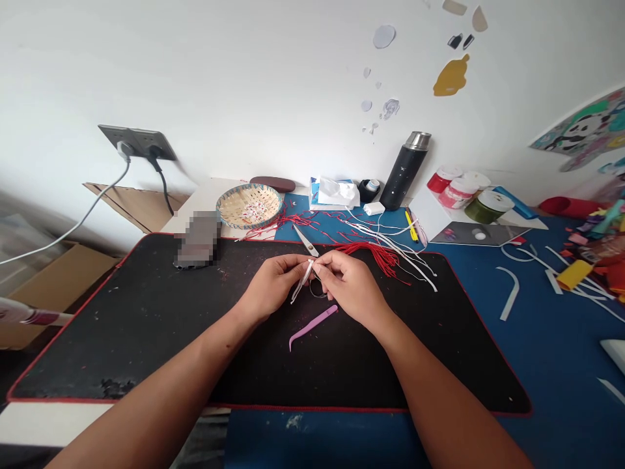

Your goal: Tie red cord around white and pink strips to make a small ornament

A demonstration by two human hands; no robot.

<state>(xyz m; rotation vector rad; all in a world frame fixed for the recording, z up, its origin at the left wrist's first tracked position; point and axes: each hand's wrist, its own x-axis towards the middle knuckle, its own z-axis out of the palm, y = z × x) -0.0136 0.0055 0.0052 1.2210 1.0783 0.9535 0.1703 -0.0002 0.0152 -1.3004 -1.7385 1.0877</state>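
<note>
Over the middle of the black mat (146, 312), my left hand (274, 281) and my right hand (350, 284) meet with fingertips pinched. Between them is a narrow white cord (303, 281), its loose ends hanging down beside the left fingers. Both hands grip it near its upper end; the exact point is hidden by the fingers. Scissors (306, 241) lie on the mat just behind, blades pointing away, handles partly covered by my right hand. Nearer to me rests a pair of purple curved tweezers (313, 326).
Red cords (383, 259) and white cords (415, 264) spread behind my right hand. Farther back stand a woven basket (250, 206), a tissue box (333, 195) and a black thermos (405, 170). Spools of cord (488, 206) stand at right. A blurred-out dark object (198, 241) lies at left.
</note>
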